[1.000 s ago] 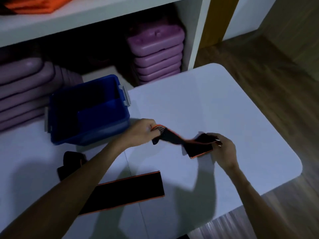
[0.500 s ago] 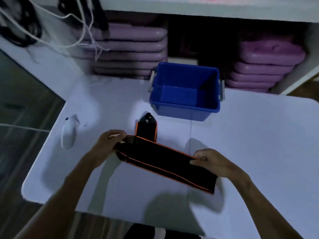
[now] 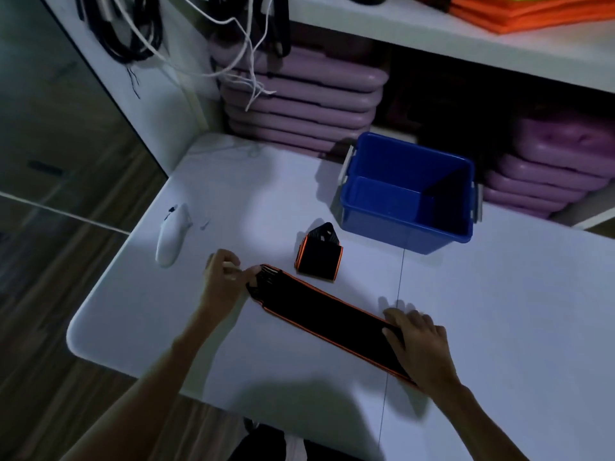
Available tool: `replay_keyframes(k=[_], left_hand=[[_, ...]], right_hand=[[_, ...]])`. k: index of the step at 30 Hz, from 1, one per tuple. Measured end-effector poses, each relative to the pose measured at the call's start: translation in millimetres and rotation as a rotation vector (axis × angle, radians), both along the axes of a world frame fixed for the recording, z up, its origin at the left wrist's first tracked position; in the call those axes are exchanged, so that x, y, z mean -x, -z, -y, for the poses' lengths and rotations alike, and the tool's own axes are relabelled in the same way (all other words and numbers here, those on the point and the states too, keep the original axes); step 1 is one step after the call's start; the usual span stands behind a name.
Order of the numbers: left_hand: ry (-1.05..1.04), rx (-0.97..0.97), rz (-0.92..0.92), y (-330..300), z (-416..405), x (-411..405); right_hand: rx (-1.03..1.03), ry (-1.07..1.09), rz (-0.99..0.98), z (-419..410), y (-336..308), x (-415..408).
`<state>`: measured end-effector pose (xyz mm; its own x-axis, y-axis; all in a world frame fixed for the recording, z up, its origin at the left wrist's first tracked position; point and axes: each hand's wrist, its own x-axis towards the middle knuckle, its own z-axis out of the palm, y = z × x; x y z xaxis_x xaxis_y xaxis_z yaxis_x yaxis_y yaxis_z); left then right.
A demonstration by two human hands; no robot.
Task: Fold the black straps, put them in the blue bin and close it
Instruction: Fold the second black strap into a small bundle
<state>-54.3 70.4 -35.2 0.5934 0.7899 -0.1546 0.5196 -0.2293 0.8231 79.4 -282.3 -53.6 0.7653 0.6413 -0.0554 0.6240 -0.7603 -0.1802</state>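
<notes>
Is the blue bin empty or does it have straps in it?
Empty. The blue bin shows only its bare blue floor; both straps lie on the table.

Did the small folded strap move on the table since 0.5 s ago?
No. The folded strap lies just left-front of the blue bin, as before; only the camera shifted.

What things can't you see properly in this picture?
- Far end of the long black strap: head view, the right hand covers it.
- Blue bin: its inner right corner is in dark shadow.
- Bin lid: nowhere in view.
- Left hand: fingertips blurred at the strap's end.
</notes>
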Motion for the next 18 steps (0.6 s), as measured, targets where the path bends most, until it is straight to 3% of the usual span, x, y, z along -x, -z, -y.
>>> replay_keyframes(k=[3,6,10,18], left_hand=[[0.108,-0.213,0.103,-4.5,11.5,12.0],[0.203,-0.322,0.093,-0.6,17.6,9.6],[0.178,-0.302,-0.042,3.3,18.0,-6.4],[0.355,-0.396,-0.326,-16.3,22.4,-22.3]], right_hand=[[-0.026,0.083,0.055,7.1,3.2,13.4],[-0.022,0.106,0.019,7.5,0.2,23.2],[0.033,0.014,-0.043,8.3,-1.3,32.9],[0.057,-0.073,-0.037,21.1,2.0,27.0]])
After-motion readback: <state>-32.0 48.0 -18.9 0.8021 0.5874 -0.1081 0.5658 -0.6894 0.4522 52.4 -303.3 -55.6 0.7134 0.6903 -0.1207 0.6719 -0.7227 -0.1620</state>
